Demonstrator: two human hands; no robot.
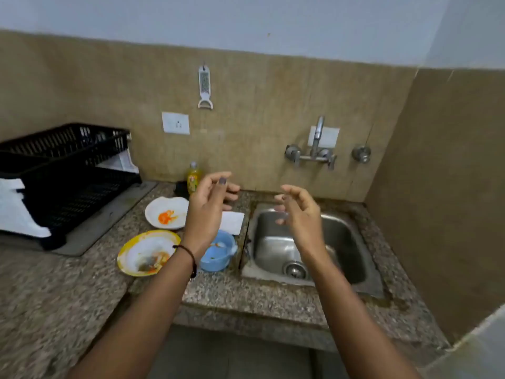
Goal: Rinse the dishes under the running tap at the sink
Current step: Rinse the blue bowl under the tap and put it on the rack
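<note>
Three dirty dishes lie on the granite counter left of the steel sink [352,242]: a white plate [161,209] with an orange smear, a yellow-rimmed plate [136,255] with food scraps, and a blue bowl [218,255]. My left hand [210,203] hovers above the bowl, fingers apart, holding nothing. Over the sink's left part my right hand [297,212] is raised, fingers loosely spread and empty. The wall tap [317,143] stands behind the sink; no water stream is visible.
A black dish rack [62,170] with white cloths fills the counter's left. A yellow soap bottle [193,177] stands at the wall beside a dark sponge. A white pad [232,221] lies by the sink's edge. A grater [205,86] hangs above. The right wall closes in beside the sink.
</note>
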